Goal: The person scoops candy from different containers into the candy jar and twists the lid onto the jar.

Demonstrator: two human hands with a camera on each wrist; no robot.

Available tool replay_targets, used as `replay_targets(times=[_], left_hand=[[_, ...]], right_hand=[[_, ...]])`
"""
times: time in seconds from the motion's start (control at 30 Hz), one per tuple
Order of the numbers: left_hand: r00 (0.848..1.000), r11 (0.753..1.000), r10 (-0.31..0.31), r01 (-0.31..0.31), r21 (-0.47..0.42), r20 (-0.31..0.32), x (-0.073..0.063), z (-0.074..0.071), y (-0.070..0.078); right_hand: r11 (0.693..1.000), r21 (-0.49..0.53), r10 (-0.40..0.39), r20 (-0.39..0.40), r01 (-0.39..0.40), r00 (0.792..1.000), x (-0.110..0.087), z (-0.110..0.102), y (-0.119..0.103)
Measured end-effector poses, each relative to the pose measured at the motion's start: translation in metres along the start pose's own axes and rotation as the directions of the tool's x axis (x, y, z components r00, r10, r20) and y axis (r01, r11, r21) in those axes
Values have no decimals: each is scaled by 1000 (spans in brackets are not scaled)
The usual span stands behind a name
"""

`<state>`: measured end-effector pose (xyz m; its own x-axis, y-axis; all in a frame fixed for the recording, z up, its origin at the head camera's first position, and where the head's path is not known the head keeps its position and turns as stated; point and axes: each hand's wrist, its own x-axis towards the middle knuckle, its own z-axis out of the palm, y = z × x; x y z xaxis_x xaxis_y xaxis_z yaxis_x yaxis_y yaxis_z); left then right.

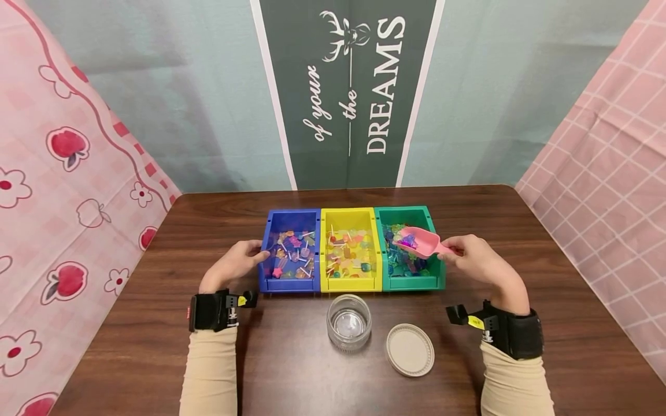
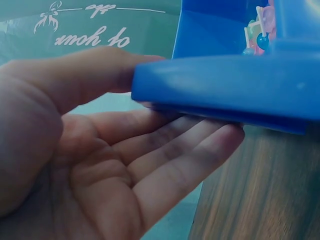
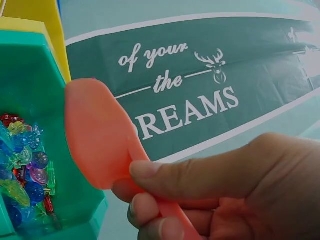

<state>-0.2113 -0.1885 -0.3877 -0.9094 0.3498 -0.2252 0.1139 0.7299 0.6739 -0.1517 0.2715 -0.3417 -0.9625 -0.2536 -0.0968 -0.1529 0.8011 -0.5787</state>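
A pink scoop (image 1: 424, 242) holds small purple translucent pieces above the green bin (image 1: 414, 282). My right hand (image 1: 476, 257) grips its handle, the thumb lying along it in the right wrist view. At the other end, my left hand (image 1: 235, 264) holds the side rim of the blue bin (image 1: 289, 285); in the left wrist view the thumb is over the rim and the fingers (image 2: 175, 185) reach beneath it. Between them stands a yellow bin (image 1: 351, 283). Small translucent charms (image 3: 35, 175) fill the green bin's bottom, and lollipop-shaped pieces (image 1: 294, 253) lie in the blue one.
In front of the bins, an uncovered glass jar (image 1: 349, 323) stands upright on the dark wooden table (image 1: 291, 375). A round cream lid (image 1: 410, 350) lies to its right. Fabric with printed lettering (image 1: 359, 86) hangs behind the table, with pink cloths at both sides.
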Motion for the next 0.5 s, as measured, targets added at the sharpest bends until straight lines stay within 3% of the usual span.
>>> replay_targets(times=[0.33, 0.5], left_hand=[[1000, 999, -15, 16, -45, 18, -2, -1, 0], [1000, 999, -13, 15, -42, 26, -1, -1, 1]], right_hand=[[998, -18, -63, 21, 64, 998, -6, -5, -2], [995, 21, -94, 52, 93, 994, -10, -7, -5]])
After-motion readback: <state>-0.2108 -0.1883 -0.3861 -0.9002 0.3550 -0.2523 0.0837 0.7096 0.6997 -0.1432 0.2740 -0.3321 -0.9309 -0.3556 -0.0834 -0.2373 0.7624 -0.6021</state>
